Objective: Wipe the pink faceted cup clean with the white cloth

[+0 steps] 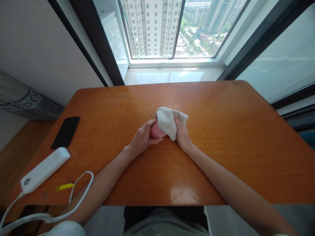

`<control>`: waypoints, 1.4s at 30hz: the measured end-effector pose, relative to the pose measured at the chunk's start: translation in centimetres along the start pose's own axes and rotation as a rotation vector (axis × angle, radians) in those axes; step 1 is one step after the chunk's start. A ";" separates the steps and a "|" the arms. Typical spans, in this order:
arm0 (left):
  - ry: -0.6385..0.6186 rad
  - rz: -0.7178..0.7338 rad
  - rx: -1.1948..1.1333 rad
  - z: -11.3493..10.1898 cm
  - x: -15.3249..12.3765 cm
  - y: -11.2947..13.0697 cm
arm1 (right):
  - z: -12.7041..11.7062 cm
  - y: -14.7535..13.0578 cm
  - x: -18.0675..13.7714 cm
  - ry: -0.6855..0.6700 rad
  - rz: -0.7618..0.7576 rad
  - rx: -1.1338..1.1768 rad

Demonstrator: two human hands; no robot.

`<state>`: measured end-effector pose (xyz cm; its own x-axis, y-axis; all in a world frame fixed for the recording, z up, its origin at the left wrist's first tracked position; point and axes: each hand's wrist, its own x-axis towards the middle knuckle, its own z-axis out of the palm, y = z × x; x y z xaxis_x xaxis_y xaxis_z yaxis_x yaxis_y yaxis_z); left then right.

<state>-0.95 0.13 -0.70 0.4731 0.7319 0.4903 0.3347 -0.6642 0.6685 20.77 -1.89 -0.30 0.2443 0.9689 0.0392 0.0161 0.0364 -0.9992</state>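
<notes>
Over the middle of the wooden table (pixel 221 131), my left hand (pixel 143 137) grips a pink object (pixel 157 131) from its left side. The object has a smooth, rounded end; its exact kind I cannot make out, since a cloth covers much of it. My right hand (pixel 182 132) is closed on the white cloth (pixel 168 121), thumb on top, and the cloth lies against the pink object's right part. Both hands are close together, and the fingers beneath the cloth are hidden.
A black phone (pixel 65 132) lies at the table's left side. Nearer me are a white power strip (pixel 45 170) and its white cable (pixel 85 193) with a yellow tag (pixel 64 187), passing by my left forearm. A window (pixel 172 29) stands beyond the far edge.
</notes>
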 end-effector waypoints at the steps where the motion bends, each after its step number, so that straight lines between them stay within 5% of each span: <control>1: -0.033 -0.024 -0.031 0.0 0.0 0.0 | -0.1 0.0 0.0 0.017 -0.054 0.001; 6: -0.217 -0.074 -0.099 0.2 0.0 -0.1 | -0.5 -0.7 -0.4 -0.001 -0.437 -0.122; 10: -0.361 0.034 0.046 0.4 0.4 -0.3 | -1.1 -1.7 -0.7 -0.065 -0.755 -0.325; 18: -0.069 -0.021 0.047 0.3 0.0 0.6 | -1.1 -2.6 -0.4 -0.253 -1.077 -0.553; 23: -0.006 -0.036 -0.015 0.5 -0.4 0.0 | -0.5 -1.9 -0.8 -0.251 -0.902 -0.404; 28: -0.005 -0.051 0.033 0.6 -0.2 0.1 | 0.0 -0.1 -0.5 -0.004 -0.157 -0.036; 30: 0.008 -0.060 0.058 0.5 -0.2 0.2 | 0.1 0.2 -0.2 0.030 0.008 0.025; 33: 0.026 -0.096 0.068 0.5 -0.4 -0.4 | -0.1 0.0 -0.4 -0.011 -0.119 -0.033; 38: -0.001 -0.118 0.053 0.5 -1.0 -1.8 | -0.5 -1.2 -1.0 -0.282 -0.768 -0.255; 40: 0.006 -0.131 0.057 0.6 -1.0 -1.7 | -0.4 -1.2 -0.9 -0.260 -0.693 -0.215; 42: 0.022 -0.139 0.060 0.7 -0.9 -1.3 | -0.1 -0.8 -0.8 -0.132 -0.419 -0.122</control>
<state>-1.27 0.21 -2.37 0.4011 0.8200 0.4083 0.4437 -0.5638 0.6966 20.67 -2.70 0.52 0.0671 0.8999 0.4309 0.2035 0.4105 -0.8889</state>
